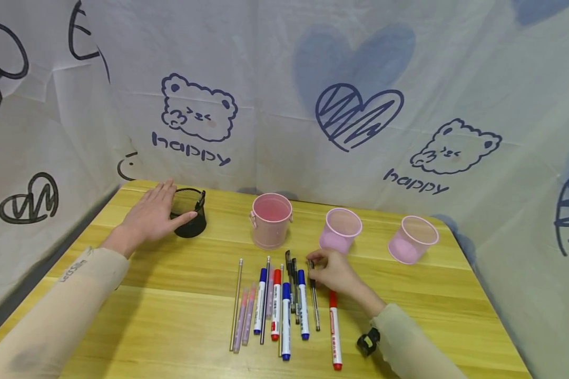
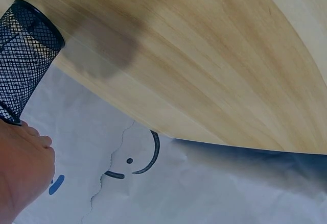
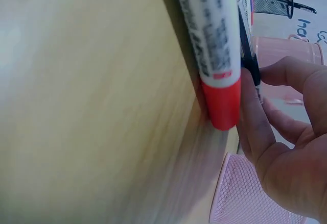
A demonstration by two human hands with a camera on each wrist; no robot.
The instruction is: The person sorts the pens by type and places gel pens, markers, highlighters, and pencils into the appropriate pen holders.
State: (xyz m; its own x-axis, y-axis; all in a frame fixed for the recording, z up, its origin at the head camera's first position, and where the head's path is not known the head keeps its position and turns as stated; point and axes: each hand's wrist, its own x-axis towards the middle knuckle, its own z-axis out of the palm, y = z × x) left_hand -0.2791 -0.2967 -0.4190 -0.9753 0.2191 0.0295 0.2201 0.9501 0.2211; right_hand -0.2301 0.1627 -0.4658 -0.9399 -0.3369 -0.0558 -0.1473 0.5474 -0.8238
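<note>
My left hand point(image 1: 154, 210) lies against the left side of a black mesh pen holder point(image 1: 190, 225), fingers straight and thumb across its front near the rim. A black pen point(image 1: 200, 200) stands inside that holder. On the table, my right hand point(image 1: 334, 271) pinches a black-capped gel pen point(image 1: 315, 305) near its cap; the right wrist view shows fingers on both sides of the black part point(image 3: 249, 68). Close by lie a red marker point(image 1: 335, 331), blue-capped markers point(image 1: 303, 305), two more black gel pens point(image 1: 291, 284), another red marker point(image 1: 276, 305), and pink pens point(image 1: 248, 316) with slim pencils point(image 1: 236, 305).
Along the back of the table point(image 1: 170, 316) stand a pink bucket point(image 1: 270, 231) with side handles and two pink mesh pen holders point(image 1: 340, 237), point(image 1: 408, 250). A patterned white cloth point(image 1: 275, 68) hangs behind the table. The right wrist wears a black band point(image 1: 369, 342).
</note>
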